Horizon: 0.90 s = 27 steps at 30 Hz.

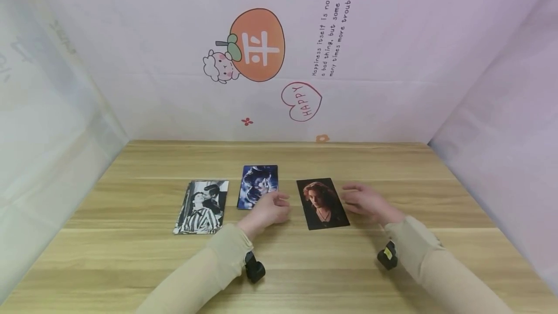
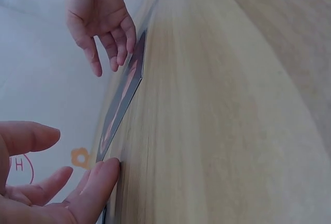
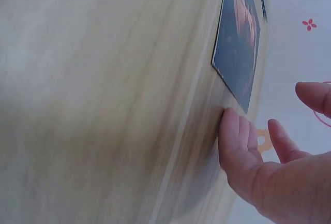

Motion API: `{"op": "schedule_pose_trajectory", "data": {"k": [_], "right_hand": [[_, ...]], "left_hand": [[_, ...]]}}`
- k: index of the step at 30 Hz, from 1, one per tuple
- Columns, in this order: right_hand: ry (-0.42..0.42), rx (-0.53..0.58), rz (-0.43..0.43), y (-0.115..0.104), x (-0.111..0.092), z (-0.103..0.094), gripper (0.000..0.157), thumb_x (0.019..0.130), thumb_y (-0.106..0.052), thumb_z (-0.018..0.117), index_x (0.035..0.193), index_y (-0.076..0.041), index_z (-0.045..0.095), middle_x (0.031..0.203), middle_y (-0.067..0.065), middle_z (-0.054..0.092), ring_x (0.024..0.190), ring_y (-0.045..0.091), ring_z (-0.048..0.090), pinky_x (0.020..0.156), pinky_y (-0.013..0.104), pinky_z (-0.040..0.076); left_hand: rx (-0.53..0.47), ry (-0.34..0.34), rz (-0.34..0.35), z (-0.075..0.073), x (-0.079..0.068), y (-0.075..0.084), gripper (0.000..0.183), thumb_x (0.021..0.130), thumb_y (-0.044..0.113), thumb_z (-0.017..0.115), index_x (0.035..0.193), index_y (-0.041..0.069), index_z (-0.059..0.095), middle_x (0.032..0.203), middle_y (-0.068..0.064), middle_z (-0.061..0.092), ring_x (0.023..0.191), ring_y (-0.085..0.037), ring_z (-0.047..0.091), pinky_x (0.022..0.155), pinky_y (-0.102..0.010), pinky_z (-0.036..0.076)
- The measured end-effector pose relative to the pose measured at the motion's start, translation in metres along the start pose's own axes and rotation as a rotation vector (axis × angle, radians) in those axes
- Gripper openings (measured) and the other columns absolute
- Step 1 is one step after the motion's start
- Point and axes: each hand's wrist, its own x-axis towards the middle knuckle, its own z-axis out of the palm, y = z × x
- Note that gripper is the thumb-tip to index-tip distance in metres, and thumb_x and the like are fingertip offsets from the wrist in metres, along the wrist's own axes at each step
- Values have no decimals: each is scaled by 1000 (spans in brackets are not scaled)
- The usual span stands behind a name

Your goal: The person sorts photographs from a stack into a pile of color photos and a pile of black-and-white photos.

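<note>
Three photo cards lie on the wooden table. A dark portrait card (image 1: 323, 203) is on the right, slightly turned, between my two hands. My right hand (image 1: 368, 202) is beside its right edge, with fingers loosely extended and thumb apart in the right wrist view. Left of that card, my left hand (image 1: 269, 211) is low over the table, its relaxed fingers holding nothing. It overlaps the lower right corner of a blue-toned card (image 1: 257, 183) in the head view. Farther left lies a black-and-white card (image 1: 201, 210) of a couple, its edges suggesting a small stack.
A pale printed cloth (image 1: 375, 71) rises behind the table and along both sides. Bare wood grain (image 1: 314, 275) shows in front of the cards. Each wrist carries a small black camera, the left one (image 1: 255, 268) near the table surface.
</note>
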Motion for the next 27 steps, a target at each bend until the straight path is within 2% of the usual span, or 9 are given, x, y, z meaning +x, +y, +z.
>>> {"op": "schedule_pose_trajectory", "data": {"k": [5,10,14,17,23,27], "right_hand": [[-36,56,14,2,2,-5,56,95,-6,42,141,16,18,141,37,28,127,39,40,109,46,38],[-68,67,15,1,3,-6,57,96,-6,41,141,17,15,141,38,28,110,21,54,103,41,46],[-71,79,21,-1,2,-5,56,97,-7,40,141,17,15,139,38,30,102,14,57,100,39,49],[-66,75,24,-1,2,-4,56,97,-8,40,141,17,16,138,37,33,105,16,57,100,39,49],[-56,49,27,0,2,-1,55,98,-8,40,141,16,18,138,37,36,119,30,53,100,42,48],[-50,37,30,0,2,1,54,98,-8,41,141,17,20,136,36,39,116,29,56,98,41,50]], "left_hand": [[-70,-7,-40,5,4,2,54,86,-2,60,135,-9,40,125,-32,53,110,-39,59,85,-36,57],[-165,-8,-49,13,7,3,54,86,-5,57,135,-12,36,127,-35,49,113,-43,56,85,-40,57],[-207,-9,-53,18,8,4,54,85,-8,56,135,-12,36,127,-36,49,113,-43,56,85,-41,57],[-236,-13,-67,20,10,5,54,86,-8,56,136,-12,35,127,-35,48,113,-42,56,86,-40,57],[-294,-49,-88,21,8,7,51,90,-5,51,137,-13,32,131,-34,43,117,-42,52,91,-42,54],[-325,-62,-91,22,7,6,52,89,-5,51,136,-13,31,133,-34,41,119,-42,51,92,-44,53]]}}
